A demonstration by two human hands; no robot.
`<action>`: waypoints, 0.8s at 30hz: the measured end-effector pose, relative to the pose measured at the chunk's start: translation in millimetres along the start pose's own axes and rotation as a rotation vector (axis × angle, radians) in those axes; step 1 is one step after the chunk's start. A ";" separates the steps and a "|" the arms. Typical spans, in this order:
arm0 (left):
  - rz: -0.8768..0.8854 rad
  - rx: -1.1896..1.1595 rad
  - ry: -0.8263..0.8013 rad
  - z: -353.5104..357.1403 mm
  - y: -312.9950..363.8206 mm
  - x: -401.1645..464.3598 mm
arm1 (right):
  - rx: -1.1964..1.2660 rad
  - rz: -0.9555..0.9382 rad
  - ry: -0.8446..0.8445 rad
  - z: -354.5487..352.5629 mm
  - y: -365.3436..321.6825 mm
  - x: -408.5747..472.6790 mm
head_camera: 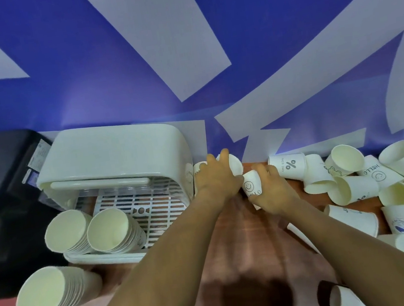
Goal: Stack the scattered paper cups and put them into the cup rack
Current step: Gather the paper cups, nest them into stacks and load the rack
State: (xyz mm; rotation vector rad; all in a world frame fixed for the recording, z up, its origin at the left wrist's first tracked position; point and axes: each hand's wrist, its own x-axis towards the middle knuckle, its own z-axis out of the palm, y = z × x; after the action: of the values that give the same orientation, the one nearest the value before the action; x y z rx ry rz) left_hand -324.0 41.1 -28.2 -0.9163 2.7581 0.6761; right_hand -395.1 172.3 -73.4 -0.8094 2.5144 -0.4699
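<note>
Gripping cup [234, 167]: left hand [216, 177] | right hand [270, 189] fingers round smiley cup [251, 184] | rack [119, 165] beside

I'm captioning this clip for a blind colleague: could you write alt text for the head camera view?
A person's left hand and right hand each grip a white paper cup over a wooden table. Left of them, an open white cup rack holds two cup stacks, with a third stack outside it. Loose cups lie scattered at right.

One head-worn wide-angle view, aimed forward and down from close above the table [238, 247]; the wall banner [129, 59] is seen far, forearms entering from the near edge.
</note>
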 end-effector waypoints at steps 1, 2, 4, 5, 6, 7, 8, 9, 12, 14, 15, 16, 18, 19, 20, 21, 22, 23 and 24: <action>0.019 -0.020 0.015 -1.9 0.7 -6.2 | 0.008 0.005 0.017 -3.3 -1.0 -6.2; 0.038 -0.040 0.027 -4.3 1.4 -12.2 | 0.012 0.008 0.031 -6.7 -2.0 -11.7; 0.066 -0.079 0.034 -10.0 2.2 -24.6 | 0.003 0.004 0.050 -13.3 -3.5 -23.1; 0.075 -0.097 0.035 -12.7 2.2 -30.9 | -0.001 0.003 0.061 -16.4 -4.2 -28.6; 0.082 -0.116 0.037 -14.9 2.1 -38.2 | 0.001 0.006 0.075 -19.4 -5.6 -34.7; 0.089 -0.136 0.039 -16.6 1.7 -46.7 | 0.010 0.011 0.095 -22.2 -7.3 -41.0; 0.097 -0.157 0.043 -16.7 1.0 -55.8 | 0.029 0.014 0.117 -24.5 -9.1 -47.5; 0.104 -0.178 0.049 -15.6 -0.5 -65.8 | 0.048 0.014 0.136 -26.0 -10.6 -54.3; 0.127 -0.206 0.063 -8.7 -9.8 -96.9 | 0.077 0.012 0.138 -28.7 -13.4 -76.7; 0.145 -0.237 0.060 -5.4 -20.7 -116.7 | 0.083 0.012 0.121 -29.9 -13.6 -93.4; 0.151 -0.265 0.053 -4.6 -27.2 -126.1 | 0.068 0.011 0.114 -30.4 -14.2 -102.1; 0.154 -0.289 0.048 -4.7 -33.9 -135.0 | 0.041 0.006 0.111 -31.2 -15.0 -110.3; 0.151 -0.304 0.043 -9.6 -46.2 -151.6 | -0.027 -0.015 0.118 -32.5 -18.5 -124.7; 0.147 -0.313 0.044 -13.7 -52.1 -158.8 | -0.056 -0.029 0.124 -33.7 -21.6 -131.2; 0.143 -0.330 0.048 -17.7 -58.1 -164.7 | -0.075 -0.046 0.133 -34.9 -25.5 -136.7; 0.139 -0.347 0.056 -23.0 -63.8 -170.3 | -0.084 -0.064 0.142 -36.3 -30.3 -141.9; 0.134 -0.361 0.070 -28.4 -69.9 -175.3 | -0.085 -0.081 0.150 -37.4 -35.9 -146.2; 0.132 -0.370 0.086 -34.4 -76.2 -180.2 | -0.082 -0.096 0.155 -38.4 -42.5 -150.4; 0.137 -0.375 0.107 -40.1 -82.9 -184.3 | -0.082 -0.109 0.159 -39.3 -50.1 -154.4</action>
State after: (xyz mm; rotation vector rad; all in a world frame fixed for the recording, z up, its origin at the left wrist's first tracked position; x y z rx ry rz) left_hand -127.1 61.0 29.0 -0.8532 2.8607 1.2342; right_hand -280.6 235.5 30.4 -0.9803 2.6603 -0.4872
